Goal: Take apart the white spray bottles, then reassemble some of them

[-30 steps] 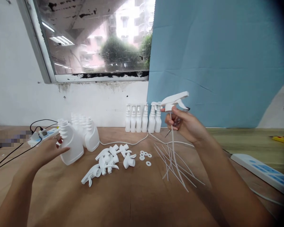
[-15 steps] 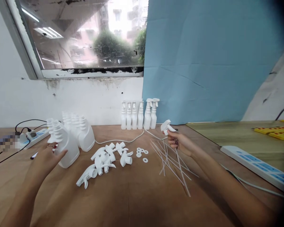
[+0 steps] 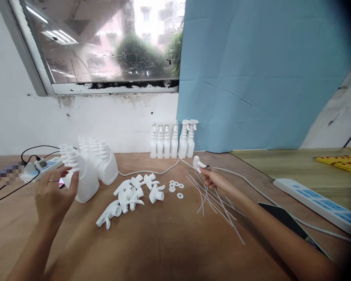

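My right hand point(image 3: 212, 178) is closed on a white trigger spray head point(image 3: 198, 164), above a loose pile of thin white dip tubes point(image 3: 203, 197). Whether a tube is fitted into the head, my fingers hide. My left hand point(image 3: 54, 193) is open, thumb and fingers apart, in front of several white spray bottles point(image 3: 87, 181) without heads. I cannot tell whether its fingertips touch the nearest one. Between my hands lie a heap of white spray heads point(image 3: 130, 195) and several small white ring washers point(image 3: 179, 196).
At the wall stand several spray bottles with heads point(image 3: 167, 146). A power strip point(image 3: 316, 205) lies to the right, with a dark flat tablet-like device point(image 3: 283, 224) beside my right forearm. Another power strip point(image 3: 48, 169) with black cables is at the left. A white cable point(image 3: 152, 172) crosses the table.
My right hand has shifted slightly left and down, and the spray head in it has turned. My left hand has turned and lifted slightly beside the bottles. The dark device has come into sight.
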### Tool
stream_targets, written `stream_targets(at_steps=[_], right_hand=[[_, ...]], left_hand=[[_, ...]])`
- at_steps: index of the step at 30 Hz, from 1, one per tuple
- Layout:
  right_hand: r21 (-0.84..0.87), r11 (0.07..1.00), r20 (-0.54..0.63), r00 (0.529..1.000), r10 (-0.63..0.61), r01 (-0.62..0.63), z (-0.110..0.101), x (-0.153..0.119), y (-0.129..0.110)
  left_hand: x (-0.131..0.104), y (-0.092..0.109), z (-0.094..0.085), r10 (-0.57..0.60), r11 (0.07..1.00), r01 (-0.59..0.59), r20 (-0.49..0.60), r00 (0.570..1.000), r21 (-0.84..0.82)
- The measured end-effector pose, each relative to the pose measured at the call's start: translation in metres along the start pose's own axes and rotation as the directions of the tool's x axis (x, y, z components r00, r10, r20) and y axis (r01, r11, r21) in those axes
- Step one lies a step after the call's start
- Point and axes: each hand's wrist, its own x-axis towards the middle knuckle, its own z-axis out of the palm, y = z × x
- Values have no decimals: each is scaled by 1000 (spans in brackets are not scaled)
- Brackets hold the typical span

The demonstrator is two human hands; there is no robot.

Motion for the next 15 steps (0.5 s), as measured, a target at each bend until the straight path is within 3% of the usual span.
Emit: stream_targets(at_steps=[2, 4, 6, 9, 11, 13, 15], right_hand=[[-38, 999, -48, 999, -17, 15, 1, 3, 4], [-80, 996, -89, 995, -38, 31, 2, 6, 9], [-123, 992, -119, 991, -54, 40, 2, 7, 12], [-174, 984, -145, 987, -67, 42, 3, 5, 12], [-198, 979, -154, 985, -75, 44, 4, 2, 10], [-215, 975, -158, 984, -89, 53, 4, -2, 8], [-230, 970, -152, 982, -112, 75, 4, -5, 7]], left_hand=[[-2, 18, 3, 110, 983, -103, 45, 993, -150], [-8, 44, 10, 277, 911, -221, 120, 953, -347], [-18, 73, 16, 485, 799, -346, 186, 855, -492], [-39, 119, 23, 696, 616, -386, 246, 674, -686], [-55, 144, 26, 792, 508, -409, 224, 568, -758], [-70, 163, 30, 843, 430, -390, 208, 496, -815], [-82, 176, 34, 859, 389, -327, 211, 467, -861]])
